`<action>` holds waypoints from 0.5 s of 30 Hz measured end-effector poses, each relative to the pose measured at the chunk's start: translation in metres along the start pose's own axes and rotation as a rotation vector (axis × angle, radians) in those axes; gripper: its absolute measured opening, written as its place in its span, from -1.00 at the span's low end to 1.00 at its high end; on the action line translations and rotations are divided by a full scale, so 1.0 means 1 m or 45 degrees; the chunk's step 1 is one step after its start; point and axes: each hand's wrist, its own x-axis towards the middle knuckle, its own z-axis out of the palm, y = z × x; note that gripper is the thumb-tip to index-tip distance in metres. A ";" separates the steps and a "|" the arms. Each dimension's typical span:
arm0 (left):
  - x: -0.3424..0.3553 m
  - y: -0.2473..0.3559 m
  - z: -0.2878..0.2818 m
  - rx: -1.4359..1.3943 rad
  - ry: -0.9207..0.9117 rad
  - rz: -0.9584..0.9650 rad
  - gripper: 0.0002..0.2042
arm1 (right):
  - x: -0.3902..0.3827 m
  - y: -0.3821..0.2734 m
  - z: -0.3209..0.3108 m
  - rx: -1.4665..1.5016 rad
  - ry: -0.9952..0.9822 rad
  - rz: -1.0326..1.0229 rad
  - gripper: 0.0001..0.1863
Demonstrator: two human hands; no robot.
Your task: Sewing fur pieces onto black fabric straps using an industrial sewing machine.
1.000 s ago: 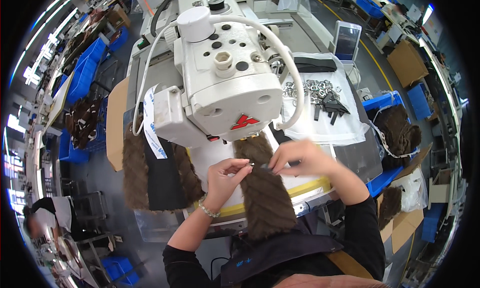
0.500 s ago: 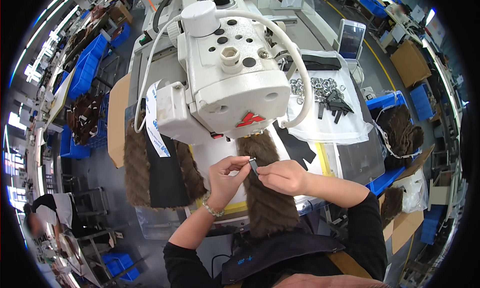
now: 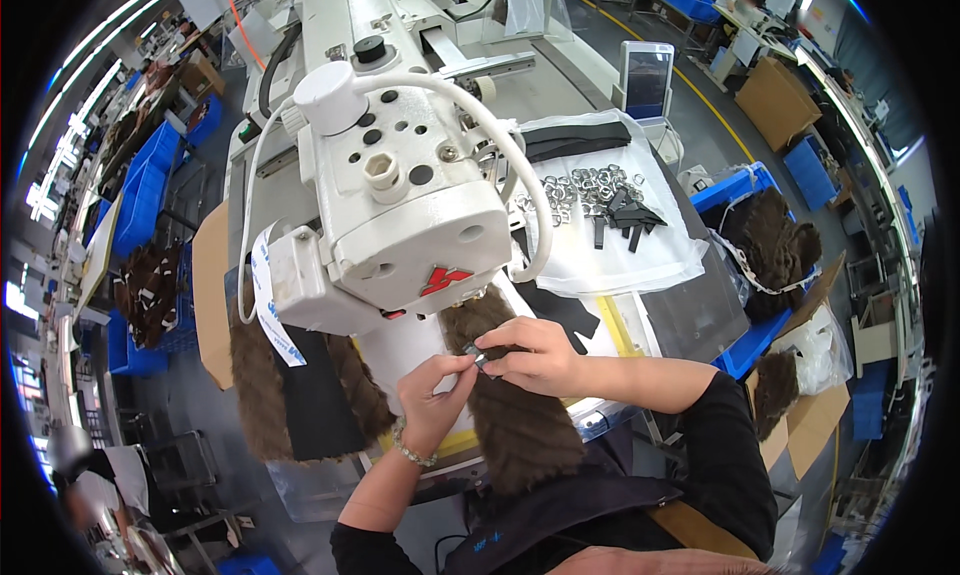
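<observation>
The left hand (image 3: 432, 395) and the right hand (image 3: 540, 360) meet above a long brown fur strip (image 3: 520, 425), fingertips close together. The left thumb and forefinger are pinched narrow on a small metal ring (image 3: 480, 359), while the right thumb and fingers close on a short dark strap (image 3: 489, 371) just beside it — whether the strap passes through the ring is too small to tell. A pale bracelet (image 3: 412, 452) circles the left wrist. The fur strip runs from beneath the head of a white sewing machine (image 3: 400, 225) toward the person's lap, over the near edge of the worktable. To its left lies a wider fur piece (image 3: 262, 395) with a black panel (image 3: 318, 405) down its middle. Right of the machine head, a white sheet (image 3: 650, 260) bears a heap of metal rings (image 3: 585, 188), a cluster of short black straps (image 3: 630, 217) near them and, farther back, some longer black strips (image 3: 575, 138). A screen (image 3: 646, 83) in a white frame stands behind the sheet. At the far right of the table — beyond its edge — a blue crate (image 3: 738, 190) holds brown fur (image 3: 768, 243).
</observation>
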 end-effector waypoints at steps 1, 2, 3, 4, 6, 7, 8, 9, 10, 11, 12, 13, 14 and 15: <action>0.001 0.001 0.001 0.003 0.000 -0.002 -0.87 | 0.000 0.001 -0.001 0.043 0.013 0.057 -0.85; 0.002 0.001 0.001 0.011 0.004 -0.007 -0.88 | -0.001 0.001 -0.001 0.037 0.018 0.057 -0.85; 0.002 0.001 0.001 0.011 -0.002 -0.001 -0.88 | -0.004 0.001 -0.002 0.070 -0.024 0.078 -0.85; 0.001 0.002 0.001 0.020 -0.013 0.002 -0.88 | -0.005 0.001 -0.002 0.104 -0.065 0.099 -0.85; 0.001 0.001 0.001 0.029 -0.031 0.014 -0.88 | -0.010 0.001 -0.001 0.116 -0.073 0.126 -0.85; 0.001 0.001 0.002 0.013 -0.036 -0.017 -0.89 | -0.010 0.002 -0.002 0.136 -0.088 0.152 -0.86; 0.002 0.000 0.002 -0.001 -0.040 -0.052 -0.89 | -0.010 0.003 -0.002 0.133 -0.083 0.151 -0.86; 0.003 0.000 0.002 0.001 -0.042 -0.048 -0.89 | -0.009 0.003 -0.002 0.138 -0.090 0.151 -0.85; 0.005 0.001 0.001 0.043 -0.080 -0.081 -0.89 | -0.009 0.004 -0.001 0.145 -0.099 0.150 -0.84; 0.005 0.002 -0.001 0.089 -0.109 -0.122 -0.88 | -0.007 0.006 -0.003 0.155 -0.101 0.147 -0.84; 0.008 0.002 -0.003 0.096 -0.100 -0.130 -0.88 | -0.003 0.009 -0.007 0.046 -0.102 0.166 -0.84; 0.015 0.001 -0.005 0.219 -0.160 0.022 -0.87 | 0.000 0.014 -0.010 -0.062 -0.105 0.185 -0.83; 0.020 0.002 -0.007 0.345 -0.217 0.167 -0.85 | 0.000 0.021 -0.012 -0.115 -0.089 0.193 -0.82; 0.024 0.004 -0.009 0.356 -0.203 0.150 -0.85 | 0.000 0.026 -0.014 -0.188 -0.109 0.208 -0.83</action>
